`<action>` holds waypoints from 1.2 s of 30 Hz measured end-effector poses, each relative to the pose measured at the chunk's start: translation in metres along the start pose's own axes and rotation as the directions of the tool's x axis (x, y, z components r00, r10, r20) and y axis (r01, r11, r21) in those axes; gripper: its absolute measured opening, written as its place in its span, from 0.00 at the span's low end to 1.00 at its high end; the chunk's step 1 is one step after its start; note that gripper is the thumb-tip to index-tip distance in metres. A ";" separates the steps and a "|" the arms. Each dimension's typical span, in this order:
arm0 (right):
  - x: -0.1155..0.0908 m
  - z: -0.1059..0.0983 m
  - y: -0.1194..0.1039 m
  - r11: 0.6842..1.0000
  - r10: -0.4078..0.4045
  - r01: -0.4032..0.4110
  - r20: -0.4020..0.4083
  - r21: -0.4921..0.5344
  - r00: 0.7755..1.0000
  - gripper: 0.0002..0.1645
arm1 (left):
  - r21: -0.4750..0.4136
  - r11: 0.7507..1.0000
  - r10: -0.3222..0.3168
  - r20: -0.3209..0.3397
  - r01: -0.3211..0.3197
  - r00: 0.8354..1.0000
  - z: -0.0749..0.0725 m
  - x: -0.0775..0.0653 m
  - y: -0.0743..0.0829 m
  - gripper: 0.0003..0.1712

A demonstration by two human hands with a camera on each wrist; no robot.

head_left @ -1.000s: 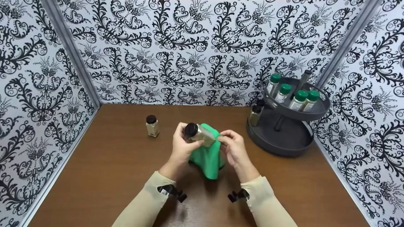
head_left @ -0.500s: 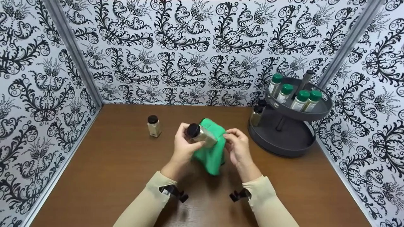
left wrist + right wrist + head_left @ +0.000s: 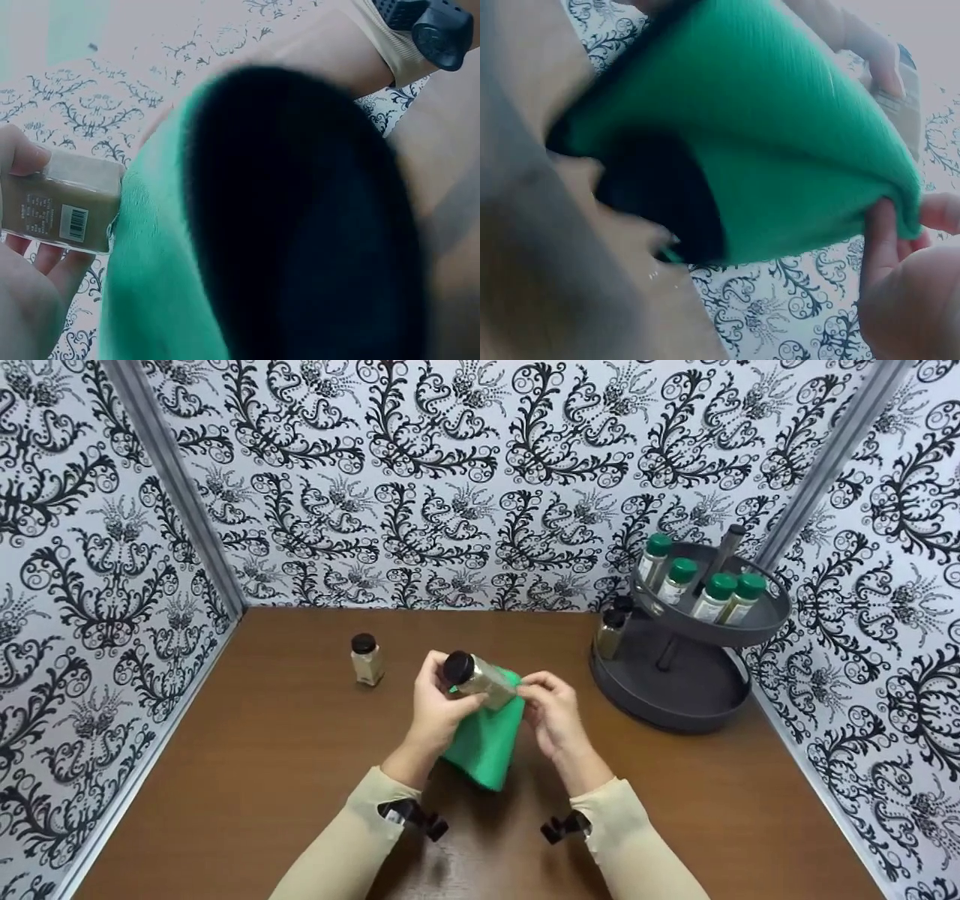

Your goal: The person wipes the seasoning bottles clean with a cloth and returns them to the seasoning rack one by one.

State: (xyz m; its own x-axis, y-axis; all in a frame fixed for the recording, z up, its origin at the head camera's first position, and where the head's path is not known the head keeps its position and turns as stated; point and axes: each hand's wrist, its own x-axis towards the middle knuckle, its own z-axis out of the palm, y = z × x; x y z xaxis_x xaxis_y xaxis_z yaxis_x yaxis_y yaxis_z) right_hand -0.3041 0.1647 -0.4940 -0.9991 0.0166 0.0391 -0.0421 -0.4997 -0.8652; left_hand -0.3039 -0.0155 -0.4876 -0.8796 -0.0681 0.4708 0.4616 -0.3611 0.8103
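My left hand [image 3: 439, 709] grips a clear spice jar [image 3: 487, 684] with a black cap, tilted so its base points right. In the left wrist view the jar [image 3: 67, 206] shows a barcode label and tan contents. A green cloth [image 3: 486, 742] with a dark edge lies against the jar's base and hangs below it. My right hand [image 3: 553, 712] pinches the cloth between thumb and fingers, right at the jar's bottom end. Seen from the right wrist, the cloth [image 3: 780, 150] is folded over, with the fingers [image 3: 883, 240] on its corner.
A second black-capped jar [image 3: 367, 660] stands on the brown table [image 3: 285, 780] to the left. At the right is a dark two-tier round rack [image 3: 675, 712]. Several green-capped jars [image 3: 712, 597] are on its upper tier; black-capped jars [image 3: 610, 634] stand on the lower one.
My right hand shifted slightly right with the cloth, then back left to the jar's base. The cloth's hanging part swung lower and to the left. The left hand keeps its hold on the jar.
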 end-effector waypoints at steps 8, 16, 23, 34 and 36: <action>-0.005 0.000 0.002 0.994 0.048 -0.039 0.086 -0.097 0.995 0.13 | 0.025 0.999 -0.030 -0.024 0.030 0.999 0.002 0.001 0.004 0.28; -0.002 -0.001 -0.003 0.998 -0.065 0.065 0.001 0.007 0.998 0.14 | 0.021 1.000 -0.017 -0.008 0.017 1.000 0.005 0.004 0.006 0.29; -0.004 0.001 0.005 0.998 0.020 -0.015 0.069 -0.069 0.997 0.14 | 0.020 0.999 -0.029 -0.038 0.030 0.999 0.004 0.004 0.004 0.29; -0.002 0.002 -0.001 0.998 0.034 -0.032 0.033 -0.053 0.999 0.15 | 0.001 1.000 -0.028 -0.011 0.028 1.000 -0.002 0.002 0.001 0.29; -0.002 0.002 -0.001 0.996 0.057 -0.053 0.049 -0.078 0.997 0.14 | -0.008 0.999 -0.037 -0.013 0.037 0.999 -0.002 0.002 0.001 0.29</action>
State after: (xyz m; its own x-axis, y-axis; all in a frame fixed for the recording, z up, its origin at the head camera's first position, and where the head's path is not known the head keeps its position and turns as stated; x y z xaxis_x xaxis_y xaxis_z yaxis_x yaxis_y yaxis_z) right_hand -0.3024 0.1634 -0.4924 -0.9984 -0.0543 0.0137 0.0111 -0.4309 -0.9023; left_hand -0.3050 -0.0182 -0.4867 -0.8976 -0.0670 0.4357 0.4278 -0.3706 0.8244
